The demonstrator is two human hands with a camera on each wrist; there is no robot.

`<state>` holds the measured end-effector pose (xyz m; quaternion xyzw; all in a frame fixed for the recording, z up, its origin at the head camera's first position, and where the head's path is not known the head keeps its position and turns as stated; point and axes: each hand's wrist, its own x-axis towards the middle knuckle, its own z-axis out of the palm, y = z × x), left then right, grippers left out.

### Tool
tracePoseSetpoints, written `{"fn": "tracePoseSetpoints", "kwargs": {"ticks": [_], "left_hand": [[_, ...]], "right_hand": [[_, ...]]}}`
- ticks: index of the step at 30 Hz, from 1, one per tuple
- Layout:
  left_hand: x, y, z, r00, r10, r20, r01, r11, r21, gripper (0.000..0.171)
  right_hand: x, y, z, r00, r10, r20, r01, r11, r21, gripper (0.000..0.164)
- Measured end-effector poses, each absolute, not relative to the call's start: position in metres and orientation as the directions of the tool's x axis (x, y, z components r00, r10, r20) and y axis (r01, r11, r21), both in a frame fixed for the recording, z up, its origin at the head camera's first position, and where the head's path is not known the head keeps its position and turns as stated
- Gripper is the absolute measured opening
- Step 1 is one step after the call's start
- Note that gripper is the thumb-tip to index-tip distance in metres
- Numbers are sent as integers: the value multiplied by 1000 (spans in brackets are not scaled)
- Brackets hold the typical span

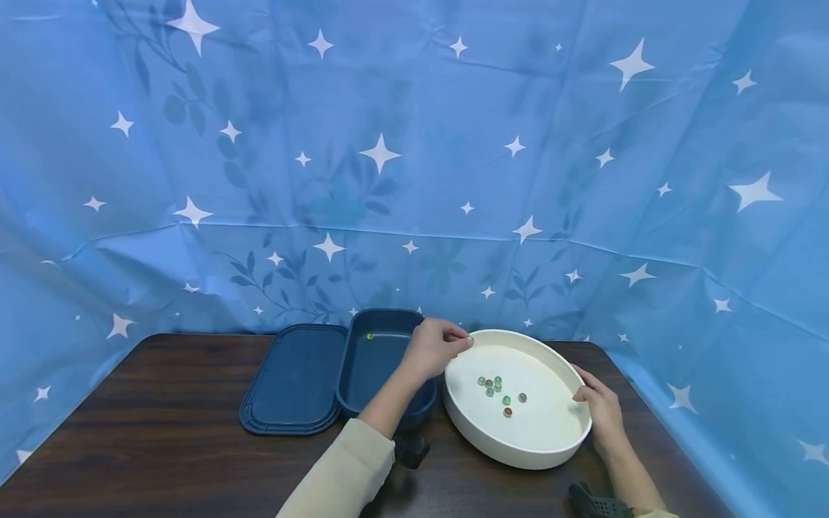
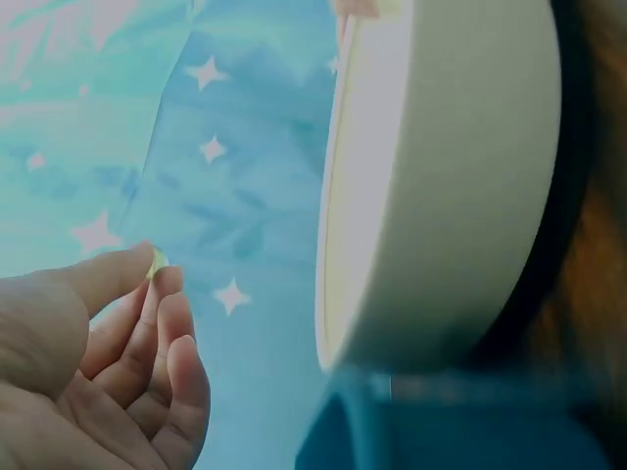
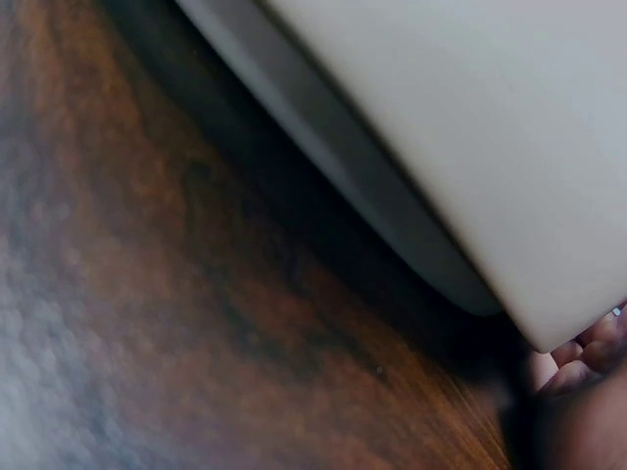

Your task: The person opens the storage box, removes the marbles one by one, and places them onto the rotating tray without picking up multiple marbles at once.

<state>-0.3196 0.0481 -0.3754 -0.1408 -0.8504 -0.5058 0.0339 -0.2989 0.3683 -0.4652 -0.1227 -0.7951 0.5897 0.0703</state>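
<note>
Between thumb and fingertips, my left hand pinches a small yellowish glass marble, held above the left rim of a round cream tray. My right hand grips that tray's right wall, thumb over the rim and fingers outside. The tray is tilted, its underside partly raised off the table in the right wrist view. Several green, clear and reddish marbles lie on its floor. Left of it stands a dark blue box, partly hidden by my left forearm, with one green marble inside.
A flat blue lid lies left of the box, right beside it. Everything rests on a dark wooden table. A blue curtain with white stars hangs right behind the table's back edge.
</note>
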Motion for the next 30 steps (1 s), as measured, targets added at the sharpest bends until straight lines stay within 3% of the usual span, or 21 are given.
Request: {"fn": "tracePoseSetpoints", "kwargs": {"ticks": [14, 30], "left_hand": [[-295, 89, -404, -922, 318, 221, 366, 533, 763, 4], [-291, 105, -427, -891, 412, 189, 446, 720, 531, 6]], "right_hand": [[-300, 372, -466, -966, 256, -45, 116, 271, -955, 73], [-303, 371, -468, -963, 268, -38, 119, 293, -949, 74]]}}
